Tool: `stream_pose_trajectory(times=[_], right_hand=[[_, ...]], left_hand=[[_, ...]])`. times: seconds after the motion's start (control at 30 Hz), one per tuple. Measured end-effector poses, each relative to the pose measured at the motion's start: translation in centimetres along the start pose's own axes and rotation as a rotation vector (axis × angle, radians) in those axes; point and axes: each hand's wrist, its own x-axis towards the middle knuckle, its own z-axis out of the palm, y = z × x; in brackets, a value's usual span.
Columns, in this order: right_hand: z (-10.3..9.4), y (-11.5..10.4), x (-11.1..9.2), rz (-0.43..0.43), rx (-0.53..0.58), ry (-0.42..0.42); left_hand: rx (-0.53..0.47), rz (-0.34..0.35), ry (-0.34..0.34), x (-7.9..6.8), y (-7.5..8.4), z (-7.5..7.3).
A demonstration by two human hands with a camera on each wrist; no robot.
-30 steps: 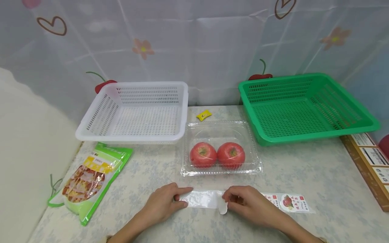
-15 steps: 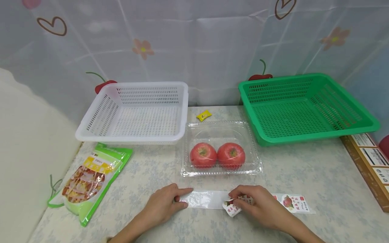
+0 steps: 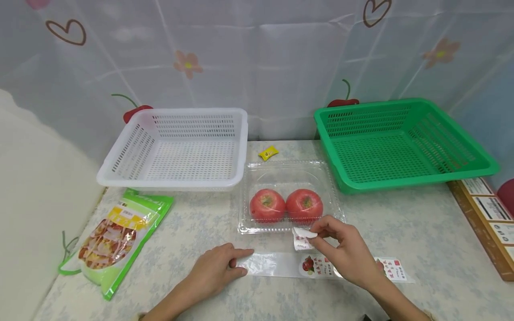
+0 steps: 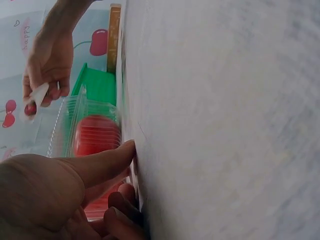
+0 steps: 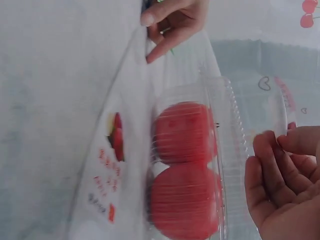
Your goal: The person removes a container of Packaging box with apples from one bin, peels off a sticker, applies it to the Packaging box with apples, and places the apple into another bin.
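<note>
A strip of sticker backing paper (image 3: 277,264) lies across the table in the head view, its left part bare and shiny. Printed apple stickers (image 3: 317,266) remain on its right part. My left hand (image 3: 214,269) rests at the strip's left end, straight index finger and thumb pressing it down. My right hand (image 3: 345,247) pinches a peeled sticker (image 3: 302,239) between thumb and index finger, raised above the strip; the sticker curls over at its top. Just behind stands a closed clear plastic box (image 3: 291,178) holding two red apples (image 3: 268,205).
A white basket (image 3: 172,183) stands at the back left, a green basket (image 3: 413,178) at the back right. A yellow wrapped candy (image 3: 268,153) lies behind the box. On the left is a green snack bag (image 3: 116,240); a brown carton (image 3: 482,227) lines the right edge.
My right hand has peeled the sticker off the strip and lifted it up towards the clear box. My left hand has stayed on the strip's left end.
</note>
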Motion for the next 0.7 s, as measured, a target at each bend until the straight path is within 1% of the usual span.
stream_pose_trajectory(times=[0.07,0.13,0.23,0.3,0.4,0.5,0.63,0.7], right_hand=[[0.2,-0.1,1.0,-0.012,0.013,0.049],[0.3,-0.1,2.0,-0.054,-0.007,0.085],[0.2,-0.1,3.8,-0.12,-0.038,0.109],[0.1,0.1,5.0,-0.13,-0.052,0.108],[-0.1,0.5,6.6,-0.075,-0.046,0.077],[0.1,1.2,7.7,0.0,-0.045,0.019],[0.4,1.9,8.4,0.056,-0.059,-0.065],[0.5,2.1,8.5,0.072,-0.073,-0.098]], left_hand=[[0.0,0.002,-0.003,0.0,0.0,-0.1],[0.0,0.004,-0.006,0.0,0.0,-0.1],[0.001,0.005,-0.006,0.1,0.0,-0.2],[-0.002,0.005,-0.006,0.1,0.0,-0.2],[-0.009,0.002,-0.009,0.1,-0.1,-0.1],[-0.017,0.002,-0.013,0.1,-0.2,-0.1],[-0.028,0.009,-0.012,0.2,-0.4,-0.1],[-0.052,0.007,-0.001,0.2,-0.5,-0.1]])
